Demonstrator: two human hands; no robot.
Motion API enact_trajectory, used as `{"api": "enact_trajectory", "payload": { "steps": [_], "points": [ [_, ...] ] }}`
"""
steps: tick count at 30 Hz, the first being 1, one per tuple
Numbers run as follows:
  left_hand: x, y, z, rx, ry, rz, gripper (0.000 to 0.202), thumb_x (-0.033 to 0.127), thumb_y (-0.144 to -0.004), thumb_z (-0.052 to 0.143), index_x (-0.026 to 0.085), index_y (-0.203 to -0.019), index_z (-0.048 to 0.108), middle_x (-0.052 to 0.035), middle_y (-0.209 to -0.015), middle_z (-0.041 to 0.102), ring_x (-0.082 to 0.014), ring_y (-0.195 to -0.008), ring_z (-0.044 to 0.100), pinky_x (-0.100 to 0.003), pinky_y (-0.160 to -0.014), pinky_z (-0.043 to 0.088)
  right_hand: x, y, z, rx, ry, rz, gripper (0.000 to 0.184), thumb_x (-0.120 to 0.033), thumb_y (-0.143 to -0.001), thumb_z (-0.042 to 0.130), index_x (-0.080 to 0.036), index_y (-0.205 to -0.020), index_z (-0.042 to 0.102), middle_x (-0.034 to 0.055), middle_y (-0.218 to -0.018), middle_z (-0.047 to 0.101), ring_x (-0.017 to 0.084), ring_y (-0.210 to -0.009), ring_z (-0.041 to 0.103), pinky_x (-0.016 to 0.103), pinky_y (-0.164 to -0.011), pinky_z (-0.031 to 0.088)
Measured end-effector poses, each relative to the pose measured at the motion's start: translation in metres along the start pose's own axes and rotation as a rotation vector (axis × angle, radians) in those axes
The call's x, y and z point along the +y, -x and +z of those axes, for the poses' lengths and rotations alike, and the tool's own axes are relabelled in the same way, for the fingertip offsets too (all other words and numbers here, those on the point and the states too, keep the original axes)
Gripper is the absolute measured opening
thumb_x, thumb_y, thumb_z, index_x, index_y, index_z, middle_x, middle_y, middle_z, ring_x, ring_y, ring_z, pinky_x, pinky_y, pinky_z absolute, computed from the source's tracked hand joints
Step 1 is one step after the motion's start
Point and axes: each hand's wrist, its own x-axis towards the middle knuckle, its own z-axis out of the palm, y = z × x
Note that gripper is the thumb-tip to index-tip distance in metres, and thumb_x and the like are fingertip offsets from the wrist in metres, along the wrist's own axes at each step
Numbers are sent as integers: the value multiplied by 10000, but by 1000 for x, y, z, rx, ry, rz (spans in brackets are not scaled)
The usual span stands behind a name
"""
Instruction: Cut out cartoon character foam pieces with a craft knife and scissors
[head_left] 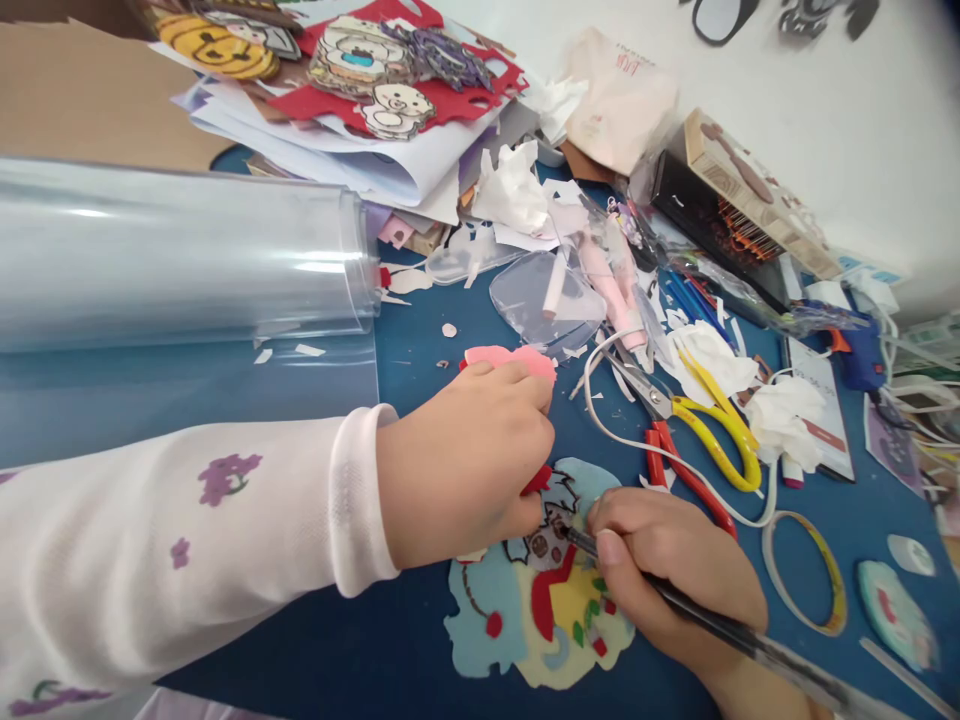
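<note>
My left hand (472, 470) is closed, its fingers curled over a pink felt piece (525, 362) with a red edge. A bit of red also shows by the thumb; what lies inside the fist is hidden. In my right hand (675, 560) is a long black pen-like tool (697, 612), gripped like a pencil. Its tip meets the brown and grey figure on a multicoloured felt picture (555, 660). That picture lies flat on the blue table, with light blue, cream, yellow, red and green parts. My left hand covers some of its upper left edge.
Yellow-handled scissors (709, 420) and red-handled pliers (694, 480) lie beyond my right hand, near a white cord. A tape roll (802, 575) sits rightward. Left stands a clear plastic roll (180, 260). Papers, tissues and a glue gun (859, 350) crowd the back.
</note>
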Motion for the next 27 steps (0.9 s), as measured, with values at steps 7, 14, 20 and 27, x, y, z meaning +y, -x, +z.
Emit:
{"api": "enact_trajectory", "payload": {
  "steps": [7, 14, 20, 27],
  "points": [
    [-2, 0, 1, 25, 3, 13, 202, 265, -704, 582, 177, -555, 478, -22, -782, 479, -168, -732, 423, -342, -638, 313, -1, -1, 0, -7, -11, -2, 324, -47, -806, 394, -219, -532, 383, -6, -508, 541, 118, -509, 563, 230, -462, 450],
    [-3, 0, 2, 30, 20, 25, 191, 262, -699, 573, 178, -553, 483, -22, -774, 482, -172, -716, 417, -339, -619, 300, -2, 1, 0, -12, 8, 23, 336, -57, -824, 382, -206, -523, 403, 2, -516, 562, 120, -526, 588, 227, -480, 455],
    [-1, 0, 0, 7, 5, 17, 191, 264, -711, 569, 180, -560, 488, -26, -790, 486, -178, -731, 414, -345, -645, 311, -1, 0, -2, -69, 31, 65, 332, -73, -837, 366, -207, -535, 400, -3, -508, 546, 117, -501, 579, 230, -468, 439],
    [-1, 1, 0, 5, -8, 9, 199, 262, -714, 575, 182, -560, 478, -17, -788, 475, -176, -741, 415, -349, -653, 324, 0, -1, -4, -86, 24, 82, 323, -79, -844, 353, -209, -552, 404, -9, -507, 538, 110, -484, 568, 227, -459, 420]
  ]
}}
